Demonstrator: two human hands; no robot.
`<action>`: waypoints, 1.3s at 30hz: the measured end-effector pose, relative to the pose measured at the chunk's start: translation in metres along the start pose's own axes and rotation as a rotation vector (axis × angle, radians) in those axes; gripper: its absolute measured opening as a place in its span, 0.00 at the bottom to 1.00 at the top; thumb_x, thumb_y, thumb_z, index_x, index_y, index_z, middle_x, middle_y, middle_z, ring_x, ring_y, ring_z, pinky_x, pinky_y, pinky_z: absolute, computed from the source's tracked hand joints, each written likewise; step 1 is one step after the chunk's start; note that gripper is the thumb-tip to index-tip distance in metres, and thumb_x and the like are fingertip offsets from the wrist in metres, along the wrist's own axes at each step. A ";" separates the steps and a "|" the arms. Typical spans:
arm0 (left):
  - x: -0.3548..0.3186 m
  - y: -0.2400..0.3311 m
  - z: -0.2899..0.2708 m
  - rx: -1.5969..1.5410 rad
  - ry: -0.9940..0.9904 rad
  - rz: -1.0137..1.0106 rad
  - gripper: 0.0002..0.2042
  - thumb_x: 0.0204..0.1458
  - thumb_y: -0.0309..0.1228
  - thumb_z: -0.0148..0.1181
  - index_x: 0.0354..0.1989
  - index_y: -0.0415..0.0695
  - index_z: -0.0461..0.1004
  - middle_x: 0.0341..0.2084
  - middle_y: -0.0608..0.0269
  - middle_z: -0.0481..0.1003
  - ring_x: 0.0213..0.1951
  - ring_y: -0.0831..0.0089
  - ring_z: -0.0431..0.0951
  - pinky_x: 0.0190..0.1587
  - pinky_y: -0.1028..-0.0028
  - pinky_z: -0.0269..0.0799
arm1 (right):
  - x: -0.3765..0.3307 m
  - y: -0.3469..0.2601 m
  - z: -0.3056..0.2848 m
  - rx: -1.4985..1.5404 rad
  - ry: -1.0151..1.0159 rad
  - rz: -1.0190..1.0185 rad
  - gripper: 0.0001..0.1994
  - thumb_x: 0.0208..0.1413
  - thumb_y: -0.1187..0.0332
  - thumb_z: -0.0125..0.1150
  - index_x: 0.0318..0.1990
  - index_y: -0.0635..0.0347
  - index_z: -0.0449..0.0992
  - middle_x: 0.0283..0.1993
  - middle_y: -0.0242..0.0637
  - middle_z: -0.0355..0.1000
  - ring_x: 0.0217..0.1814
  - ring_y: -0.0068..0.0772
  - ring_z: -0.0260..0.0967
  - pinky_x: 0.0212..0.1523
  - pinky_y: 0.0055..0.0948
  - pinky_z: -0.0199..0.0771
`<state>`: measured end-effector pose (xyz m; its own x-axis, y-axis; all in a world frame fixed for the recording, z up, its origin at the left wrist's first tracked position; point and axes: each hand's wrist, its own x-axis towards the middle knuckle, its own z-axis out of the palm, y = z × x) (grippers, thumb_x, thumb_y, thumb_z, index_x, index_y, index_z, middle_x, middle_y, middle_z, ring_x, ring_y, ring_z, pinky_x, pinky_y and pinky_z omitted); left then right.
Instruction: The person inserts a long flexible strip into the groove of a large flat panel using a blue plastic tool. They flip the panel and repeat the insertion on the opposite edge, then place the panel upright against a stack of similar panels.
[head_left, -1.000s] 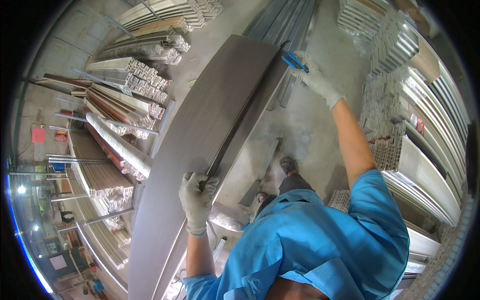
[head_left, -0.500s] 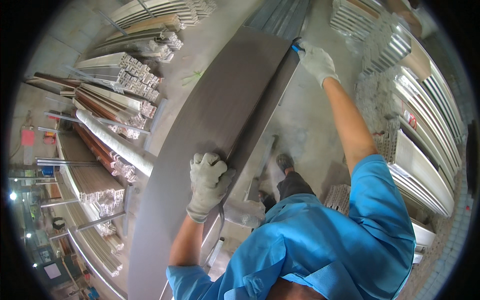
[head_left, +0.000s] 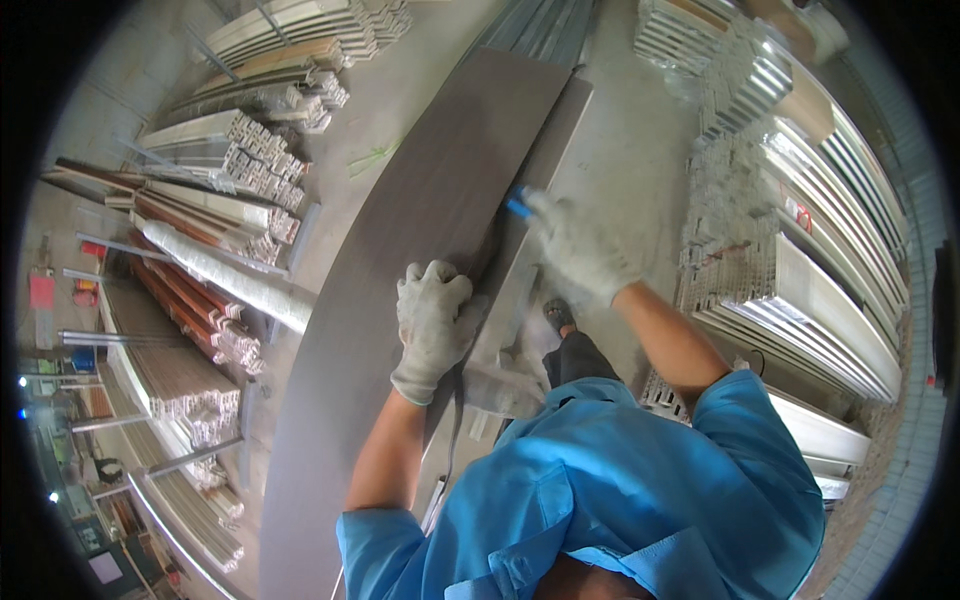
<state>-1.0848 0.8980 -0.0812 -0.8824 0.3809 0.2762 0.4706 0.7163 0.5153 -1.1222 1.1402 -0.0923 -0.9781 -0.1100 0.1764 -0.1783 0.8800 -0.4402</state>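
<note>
Left hand (head_left: 432,330) curls on the long brown board (head_left: 430,200), grip hard to tell; right hand (head_left: 580,245) holds a blue tool (head_left: 518,206) by the board's edge. Edge work seems underway; next needs holding still

Dark panel (head_left: 450,180) looked matt, smooth. Gloves (head_left: 430,325) were matt cloth. Blue shirt (head_left: 640,470) was cloth. Wrapped roll (head_left: 225,275) had glossy, plastic-looking film.
</note>
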 end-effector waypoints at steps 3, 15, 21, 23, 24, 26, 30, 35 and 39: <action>0.000 0.001 0.001 0.007 0.034 0.028 0.09 0.43 0.30 0.70 0.22 0.43 0.74 0.30 0.57 0.73 0.36 0.51 0.69 0.43 0.56 0.62 | -0.009 0.000 -0.003 -0.053 0.046 -0.055 0.19 0.69 0.59 0.50 0.62 0.53 0.70 0.43 0.52 0.79 0.43 0.58 0.78 0.41 0.54 0.77; -0.001 0.002 -0.001 0.010 0.012 -0.016 0.08 0.43 0.30 0.69 0.23 0.42 0.75 0.32 0.57 0.74 0.37 0.50 0.69 0.42 0.56 0.63 | 0.162 0.120 -0.020 -0.274 0.199 0.343 0.15 0.68 0.58 0.47 0.56 0.50 0.72 0.44 0.51 0.81 0.48 0.60 0.79 0.49 0.57 0.76; 0.001 0.003 -0.003 -0.002 -0.051 -0.055 0.08 0.42 0.30 0.69 0.23 0.42 0.76 0.35 0.56 0.74 0.39 0.50 0.69 0.43 0.56 0.64 | 0.191 0.147 -0.028 -0.303 0.159 0.330 0.18 0.68 0.57 0.48 0.60 0.48 0.72 0.50 0.52 0.79 0.54 0.59 0.77 0.55 0.54 0.75; 0.002 0.002 -0.001 0.003 -0.054 -0.062 0.08 0.42 0.30 0.69 0.23 0.42 0.76 0.35 0.56 0.74 0.40 0.50 0.69 0.43 0.56 0.64 | 0.173 0.135 -0.029 -0.289 0.139 0.300 0.19 0.67 0.55 0.49 0.62 0.48 0.72 0.51 0.51 0.79 0.55 0.58 0.76 0.56 0.53 0.74; 0.001 0.001 0.001 0.011 -0.047 -0.064 0.08 0.42 0.31 0.69 0.23 0.42 0.76 0.35 0.56 0.74 0.40 0.50 0.69 0.43 0.56 0.64 | 0.156 0.123 -0.028 -0.298 0.148 0.233 0.19 0.68 0.55 0.50 0.62 0.48 0.71 0.50 0.52 0.79 0.53 0.58 0.77 0.54 0.54 0.75; 0.000 -0.001 0.005 0.031 -0.026 -0.046 0.08 0.42 0.31 0.69 0.23 0.42 0.76 0.34 0.56 0.73 0.41 0.51 0.69 0.43 0.57 0.65 | 0.121 0.090 -0.024 -0.297 0.078 0.167 0.19 0.68 0.56 0.50 0.62 0.48 0.71 0.48 0.52 0.79 0.51 0.59 0.77 0.52 0.55 0.75; 0.001 -0.004 0.006 0.076 0.075 0.083 0.08 0.44 0.32 0.68 0.26 0.42 0.76 0.33 0.55 0.72 0.41 0.50 0.69 0.43 0.56 0.65 | 0.023 0.006 -0.004 -0.188 0.051 0.067 0.18 0.67 0.58 0.52 0.61 0.51 0.71 0.45 0.53 0.79 0.48 0.60 0.77 0.48 0.55 0.76; -0.009 0.024 0.011 -0.232 0.021 -0.075 0.13 0.54 0.37 0.66 0.39 0.40 0.75 0.30 0.52 0.76 0.32 0.53 0.78 0.35 0.61 0.72 | -0.011 -0.026 0.005 -0.199 0.029 0.008 0.19 0.69 0.54 0.50 0.62 0.45 0.73 0.57 0.46 0.77 0.57 0.52 0.75 0.56 0.48 0.73; -0.085 0.053 0.012 -1.405 -0.223 -0.410 0.17 0.69 0.40 0.52 0.53 0.37 0.71 0.27 0.60 0.76 0.23 0.76 0.76 0.28 0.74 0.72 | 0.009 -0.009 0.013 -0.248 0.040 -0.012 0.21 0.68 0.52 0.50 0.63 0.48 0.72 0.57 0.49 0.77 0.59 0.55 0.74 0.58 0.51 0.73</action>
<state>-0.9851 0.9110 -0.0872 -0.8718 0.4695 -0.1395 -0.3045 -0.2964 0.9052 -1.1303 1.1256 -0.0981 -0.9703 -0.1069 0.2169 -0.1533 0.9657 -0.2095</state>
